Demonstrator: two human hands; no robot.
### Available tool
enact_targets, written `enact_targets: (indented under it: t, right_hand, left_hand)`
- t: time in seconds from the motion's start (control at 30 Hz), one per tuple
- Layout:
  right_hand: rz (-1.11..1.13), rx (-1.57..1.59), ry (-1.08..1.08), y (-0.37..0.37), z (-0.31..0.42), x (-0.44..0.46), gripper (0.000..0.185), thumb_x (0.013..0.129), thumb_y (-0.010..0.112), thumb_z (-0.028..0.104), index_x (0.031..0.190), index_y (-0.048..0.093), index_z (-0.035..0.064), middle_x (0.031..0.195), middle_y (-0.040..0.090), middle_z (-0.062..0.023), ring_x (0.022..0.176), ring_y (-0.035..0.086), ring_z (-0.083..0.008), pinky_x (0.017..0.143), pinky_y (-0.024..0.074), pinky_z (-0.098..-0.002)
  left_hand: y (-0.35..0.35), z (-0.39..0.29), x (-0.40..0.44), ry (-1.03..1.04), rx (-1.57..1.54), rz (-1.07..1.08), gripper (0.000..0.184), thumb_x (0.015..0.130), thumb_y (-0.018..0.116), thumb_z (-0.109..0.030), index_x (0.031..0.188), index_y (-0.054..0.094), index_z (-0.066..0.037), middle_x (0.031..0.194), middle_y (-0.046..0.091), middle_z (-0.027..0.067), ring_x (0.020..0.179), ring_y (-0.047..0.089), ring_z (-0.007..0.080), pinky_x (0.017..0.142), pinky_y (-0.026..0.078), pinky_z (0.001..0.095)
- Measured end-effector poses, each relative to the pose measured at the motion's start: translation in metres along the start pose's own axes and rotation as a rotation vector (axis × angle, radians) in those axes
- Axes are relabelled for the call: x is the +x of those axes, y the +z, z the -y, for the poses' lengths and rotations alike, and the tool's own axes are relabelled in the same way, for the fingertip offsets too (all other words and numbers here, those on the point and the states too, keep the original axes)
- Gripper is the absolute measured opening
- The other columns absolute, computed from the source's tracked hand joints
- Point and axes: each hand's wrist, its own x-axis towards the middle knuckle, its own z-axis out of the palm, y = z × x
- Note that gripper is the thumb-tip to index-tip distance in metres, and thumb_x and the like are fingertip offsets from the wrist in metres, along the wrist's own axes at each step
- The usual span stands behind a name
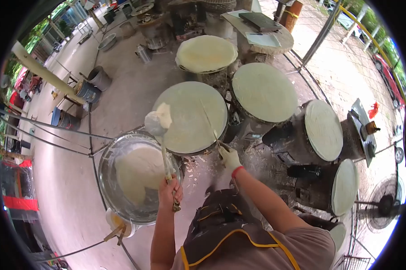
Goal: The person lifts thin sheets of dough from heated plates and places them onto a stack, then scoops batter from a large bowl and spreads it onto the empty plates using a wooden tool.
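My left hand [170, 191] is wrapped round the long handle of a ladle [154, 125]. Its bowl is tipped at the left edge of the nearest round griddle [185, 96], and pale batter [165, 116] spreads from it onto the surface. In a white glove, my right hand [230, 158] grips a long thin blade-like spreader [207, 118] that reaches over the same griddle; I cannot tell whether it touches the surface. Below the ladle stands a large metal basin [107, 180] with more batter [137, 168] in it.
Further griddles with pale sheets of batter [265, 92], [206, 53], [323, 130], [344, 186] curve round to the right on drum-like stoves. A white bucket [131, 229] stands beside the basin. A round table [279, 42] is at the back, and a fan [385, 204] at far right.
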Motion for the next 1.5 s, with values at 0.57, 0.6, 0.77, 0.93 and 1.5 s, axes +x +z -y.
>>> enact_targets:
  t: [0.57,0.6,0.77,0.93,1.5]
  right_hand:
    - [-0.115,-0.623,-0.17,-0.065,-0.005,-0.143,0.044,0.076,0.058,0.035,0.114,0.061,0.014,0.1,0.064,-0.0178,0.094,0.061,-0.0325,0.084,0.0463,-0.0384]
    - [-0.224,-0.563,-0.147,-0.087,-0.008,-0.164,0.044,0.075,0.059,0.036,0.113,0.062,0.0139,0.1,0.064,-0.0173,0.094,0.061,-0.0315,0.084,0.0464,-0.0375]
    - [-0.732,-0.235,-0.005,-0.226,-0.063,-0.281,0.04,0.073,0.062,0.03,0.103,0.065,0.0036,0.094,0.066,-0.0164,0.088,0.063,-0.0267,0.08,0.0471,-0.0343]
    - [-1.392,0.051,-0.048,-0.358,-0.134,-0.406,0.036,0.076,0.06,0.03,0.1,0.065,0.0038,0.083,0.068,-0.0134,0.073,0.064,-0.0216,0.068,0.0489,-0.0335]
    - [-1.632,0.089,0.261,-0.725,-0.044,-0.429,0.042,0.079,0.058,0.043,0.101,0.066,0.0088,0.107,0.062,-0.0172,0.099,0.061,-0.0291,0.084,0.0478,-0.0413]
  left_hand:
    - [-0.015,0.051,0.0,-0.301,0.441,0.319,0.008,0.088,0.046,-0.006,0.096,0.047,-0.004,0.061,0.041,0.0025,0.039,0.037,0.0088,0.031,0.03,0.0213]
    - [0.0,0.059,-0.005,-0.316,0.473,0.357,0.01,0.088,0.046,-0.005,0.097,0.047,-0.003,0.062,0.042,0.0026,0.04,0.037,0.0087,0.031,0.03,0.0213]
    - [0.08,0.113,-0.039,-0.437,0.639,0.534,0.016,0.086,0.044,-0.002,0.102,0.046,-0.001,0.063,0.042,0.0032,0.04,0.036,0.0089,0.031,0.03,0.0212]
    - [0.135,0.191,-0.087,-0.628,0.653,0.666,0.018,0.085,0.047,0.0,0.103,0.048,-0.001,0.066,0.043,0.0043,0.043,0.037,0.0093,0.033,0.031,0.0223]
    - [0.238,0.294,-0.182,-0.946,0.937,0.659,0.03,0.096,0.039,-0.023,0.07,0.04,-0.01,0.051,0.036,-0.0001,0.035,0.029,0.0095,0.028,0.023,0.0218]
